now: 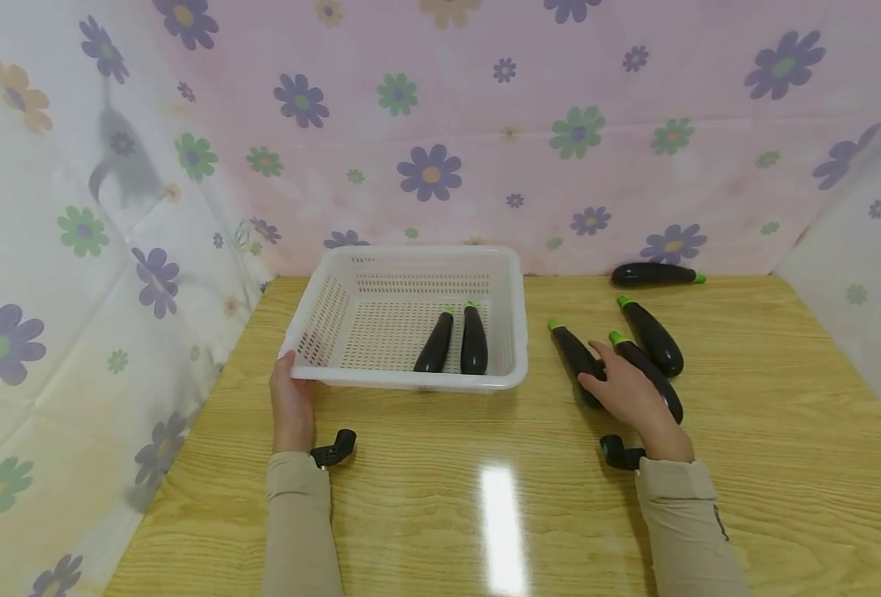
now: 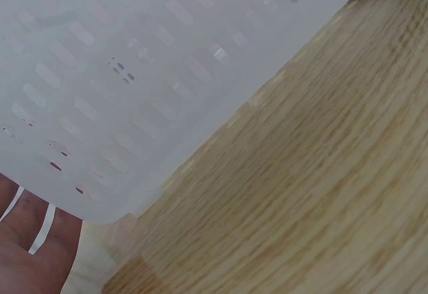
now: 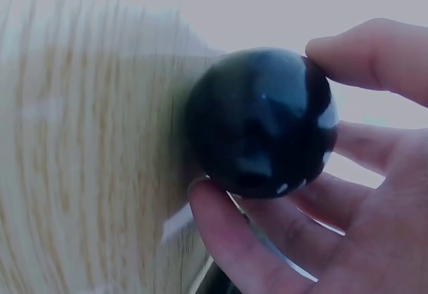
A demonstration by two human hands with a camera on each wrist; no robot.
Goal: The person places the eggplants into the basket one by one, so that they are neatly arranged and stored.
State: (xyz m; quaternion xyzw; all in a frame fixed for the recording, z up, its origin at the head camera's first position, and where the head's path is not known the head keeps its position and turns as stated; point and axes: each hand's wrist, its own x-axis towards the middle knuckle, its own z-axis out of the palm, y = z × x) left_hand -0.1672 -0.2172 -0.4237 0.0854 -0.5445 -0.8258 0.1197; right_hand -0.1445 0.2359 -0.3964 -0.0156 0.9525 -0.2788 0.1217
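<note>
A white plastic basket with slotted walls stands left of centre in the head view. Two dark eggplants, one beside the other, lie in its right half. My left hand holds the basket's near left corner, thumb at the rim and fingers against the outer wall. Right of the basket, my right hand grips an eggplant lying on the table. In the right wrist view, thumb and fingers sit on opposite sides of its round, glossy end.
Just right of the gripped eggplant lie another eggplant, partly behind my right hand, and one more. A further eggplant lies sideways at the table's back edge. Flowered cloth hangs behind the wooden table and at both sides.
</note>
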